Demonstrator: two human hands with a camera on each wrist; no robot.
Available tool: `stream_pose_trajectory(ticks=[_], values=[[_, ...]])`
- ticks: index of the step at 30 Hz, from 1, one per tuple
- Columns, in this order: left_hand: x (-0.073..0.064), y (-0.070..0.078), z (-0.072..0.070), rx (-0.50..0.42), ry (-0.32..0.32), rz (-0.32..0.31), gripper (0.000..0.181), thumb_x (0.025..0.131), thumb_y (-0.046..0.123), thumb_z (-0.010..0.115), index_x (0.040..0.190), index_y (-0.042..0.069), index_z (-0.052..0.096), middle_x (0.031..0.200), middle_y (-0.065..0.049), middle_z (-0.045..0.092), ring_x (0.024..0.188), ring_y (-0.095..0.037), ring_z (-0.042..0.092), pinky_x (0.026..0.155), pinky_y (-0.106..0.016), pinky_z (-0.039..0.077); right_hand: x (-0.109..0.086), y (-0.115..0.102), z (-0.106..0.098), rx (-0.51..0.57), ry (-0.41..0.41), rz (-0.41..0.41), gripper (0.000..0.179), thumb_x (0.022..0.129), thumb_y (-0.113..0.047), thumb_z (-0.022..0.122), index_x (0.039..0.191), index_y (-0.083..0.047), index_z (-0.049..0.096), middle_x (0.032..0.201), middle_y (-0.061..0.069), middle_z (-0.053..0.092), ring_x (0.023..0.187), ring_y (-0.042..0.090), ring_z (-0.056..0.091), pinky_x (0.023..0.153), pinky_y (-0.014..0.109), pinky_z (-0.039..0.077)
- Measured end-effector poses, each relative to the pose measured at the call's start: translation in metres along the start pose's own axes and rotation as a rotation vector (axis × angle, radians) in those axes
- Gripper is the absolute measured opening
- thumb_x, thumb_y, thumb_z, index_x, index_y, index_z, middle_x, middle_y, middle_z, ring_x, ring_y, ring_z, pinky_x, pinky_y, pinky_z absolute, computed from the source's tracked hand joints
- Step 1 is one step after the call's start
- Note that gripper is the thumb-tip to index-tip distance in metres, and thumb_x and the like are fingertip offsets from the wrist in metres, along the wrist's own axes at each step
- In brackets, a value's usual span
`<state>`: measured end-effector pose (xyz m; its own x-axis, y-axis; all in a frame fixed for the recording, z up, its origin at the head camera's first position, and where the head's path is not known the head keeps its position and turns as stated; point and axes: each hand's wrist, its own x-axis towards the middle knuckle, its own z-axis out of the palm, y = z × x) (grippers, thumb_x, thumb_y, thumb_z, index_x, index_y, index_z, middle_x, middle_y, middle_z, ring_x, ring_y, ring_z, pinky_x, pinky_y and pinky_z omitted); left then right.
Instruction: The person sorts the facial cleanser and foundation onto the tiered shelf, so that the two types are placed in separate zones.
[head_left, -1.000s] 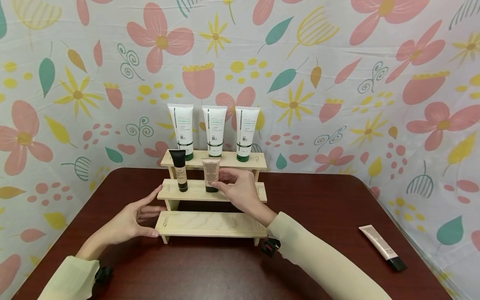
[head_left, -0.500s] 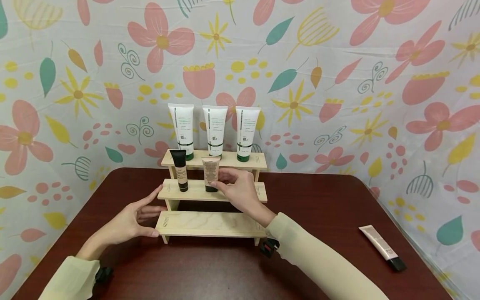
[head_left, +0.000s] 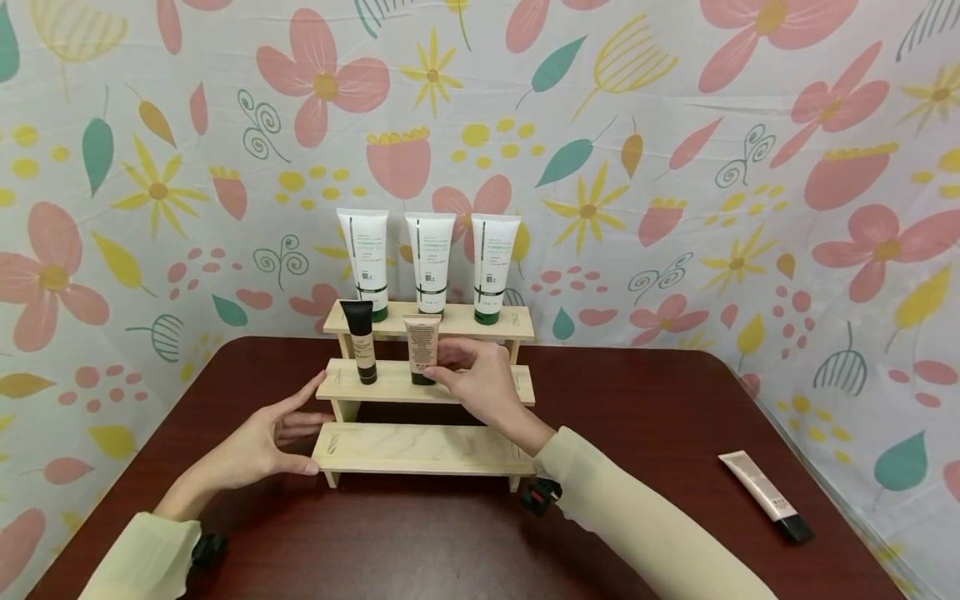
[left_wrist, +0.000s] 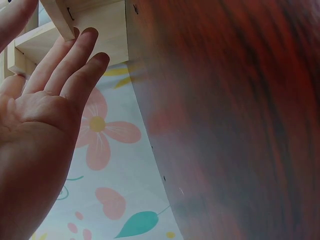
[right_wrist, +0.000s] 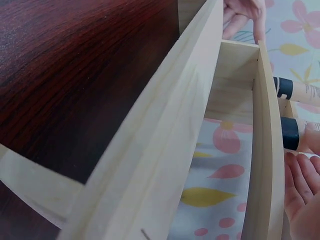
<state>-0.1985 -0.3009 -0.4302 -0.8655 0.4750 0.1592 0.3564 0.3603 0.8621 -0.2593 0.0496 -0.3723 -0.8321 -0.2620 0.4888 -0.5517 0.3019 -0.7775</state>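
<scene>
A wooden three-tier stand [head_left: 420, 446] stands on the table. My right hand [head_left: 486, 382] pinches a small beige cosmetic tube [head_left: 422, 342] at its side, thumb in front. The tube is upright, black cap [right_wrist: 289, 133] down, on the middle shelf. To its left stands a slimmer tube [head_left: 362, 343] with a black top end and a beige body. My left hand [head_left: 251, 446] is at the stand's left end with fingers extended; its thumb touches the bottom shelf and its index finger the middle shelf. The left wrist view shows the palm [left_wrist: 40, 115] beside the wood.
Three white tubes [head_left: 431, 258] with green caps stand in a row on the top shelf. Another beige tube [head_left: 761, 492] with a black cap lies on the dark red-brown table [head_left: 637, 417] at the right. A flower-patterned cloth [head_left: 600, 125] hangs behind.
</scene>
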Motion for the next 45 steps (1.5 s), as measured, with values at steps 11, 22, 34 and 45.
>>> stream_pose_trajectory(ticks=[11, 22, 34, 45], values=[[0.000, -0.001, 0.003, 0.004, -0.002, -0.007, 0.123, 0.079, 0.013, 0.095, 0.171, 0.025, 0.014, 0.144, -0.026, 0.059, 0.128, -0.041, 0.061, 0.100, -0.038, 0.055, -0.009, -0.004, -0.020, -0.023, 0.022, 0.042, 0.030, 0.084, -0.010, 0.091, 0.113, -0.007, 0.081, 0.095, 0.004, 0.079, 0.086, 0.012, 0.075, 0.079, 0.033, 0.061], [0.002, -0.002, 0.003, -0.007, -0.004, 0.004, 0.123, 0.079, 0.013, 0.095, 0.171, 0.024, 0.014, 0.148, -0.029, 0.054, 0.128, -0.037, 0.061, 0.100, -0.042, 0.055, -0.025, 0.013, -0.068, -0.150, -0.043, -0.053, 0.025, 0.085, -0.006, 0.090, 0.108, -0.008, 0.080, 0.096, 0.006, 0.078, 0.080, 0.010, 0.072, 0.074, 0.034, 0.061], [-0.001, 0.000, 0.001, 0.002, 0.001, 0.009, 0.123, 0.078, 0.012, 0.095, 0.171, 0.023, 0.015, 0.148, -0.030, 0.053, 0.127, -0.030, 0.063, 0.100, -0.039, 0.055, -0.052, 0.033, -0.145, -0.324, -0.021, -0.014, 0.029, 0.085, -0.011, 0.091, 0.111, -0.013, 0.079, 0.094, 0.000, 0.076, 0.084, 0.012, 0.069, 0.073, 0.040, 0.057], [0.001, 0.000, 0.001, 0.002, 0.001, 0.007, 0.124, 0.078, 0.012, 0.095, 0.171, 0.023, 0.015, 0.147, -0.030, 0.054, 0.126, -0.021, 0.065, 0.099, -0.034, 0.055, -0.090, 0.067, -0.215, -0.486, -0.016, 0.047, 0.028, 0.086, -0.015, 0.091, 0.111, -0.015, 0.079, 0.087, -0.006, 0.071, 0.078, 0.013, 0.065, 0.063, 0.026, 0.049]])
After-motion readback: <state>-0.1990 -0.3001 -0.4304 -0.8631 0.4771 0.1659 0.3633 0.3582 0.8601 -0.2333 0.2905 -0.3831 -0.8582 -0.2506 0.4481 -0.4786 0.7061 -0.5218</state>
